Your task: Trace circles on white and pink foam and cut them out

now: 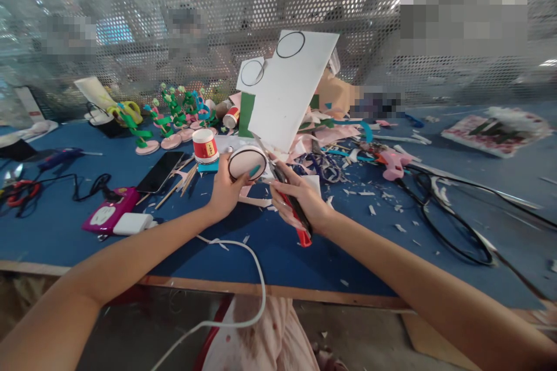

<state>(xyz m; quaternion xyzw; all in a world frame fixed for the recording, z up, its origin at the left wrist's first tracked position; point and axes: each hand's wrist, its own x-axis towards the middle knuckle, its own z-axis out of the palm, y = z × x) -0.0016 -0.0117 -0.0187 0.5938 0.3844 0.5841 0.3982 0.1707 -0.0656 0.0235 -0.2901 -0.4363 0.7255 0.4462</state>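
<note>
My left hand point(227, 188) is closed on a white paper disc point(244, 163) with a black circle drawn near its rim; the thumb lies across its face, with a teal patch at the tip. Wrapped round the red-and-black handles of a pair of scissors point(300, 217) is my right hand point(300, 200). The blades meet the disc's right edge; how far they are apart I cannot make out. Behind both hands stands a large white sheet point(291, 84) with a black circle at its top. A smaller white piece point(251, 74) with another circle is beside it.
A red-and-white paper cup point(205, 146) stands left of my hands, near a phone point(160, 172) and a magenta box point(109, 210). Green spiral ornaments point(174, 113) stand behind. Rightward lie paper scraps, a pink glue gun point(394, 163) and black cable point(452, 229). A white cable point(261, 278) crosses the front edge.
</note>
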